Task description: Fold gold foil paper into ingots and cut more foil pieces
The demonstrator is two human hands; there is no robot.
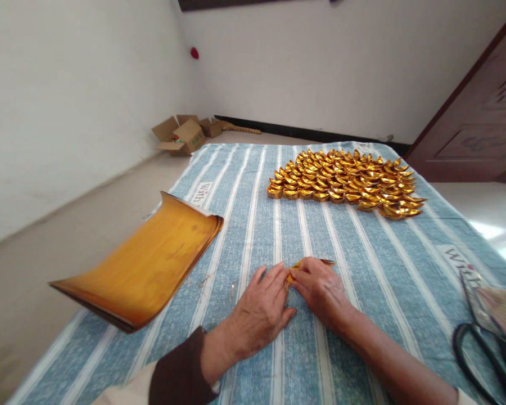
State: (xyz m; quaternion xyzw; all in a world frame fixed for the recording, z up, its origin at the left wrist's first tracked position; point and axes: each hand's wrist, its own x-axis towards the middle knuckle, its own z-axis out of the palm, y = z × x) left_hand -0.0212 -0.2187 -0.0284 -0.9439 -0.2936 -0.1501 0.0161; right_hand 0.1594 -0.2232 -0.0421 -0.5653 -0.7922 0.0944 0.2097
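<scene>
My right hand (322,292) pinches a small folded piece of gold foil paper (294,274) on the striped cloth, near the middle of the table. A dark pointed end of the piece sticks out past the knuckles on the right. My left hand (259,309) lies palm down beside it, fingers stretched and thumb apart, with the fingertips against the paper's left end. Much of the piece is hidden under the fingers. To the left rests a curved stack of gold paper sheets (147,259). Farther back stand rows of folded gold paper ingots (341,180).
Black-handled scissors (484,332) lie at the right edge by a brownish paper item (504,309). A blue-and-white striped cloth (253,225) covers the table. Open cardboard boxes (185,138) sit on the floor beyond the far left corner. A reddish-brown door (476,124) is at right.
</scene>
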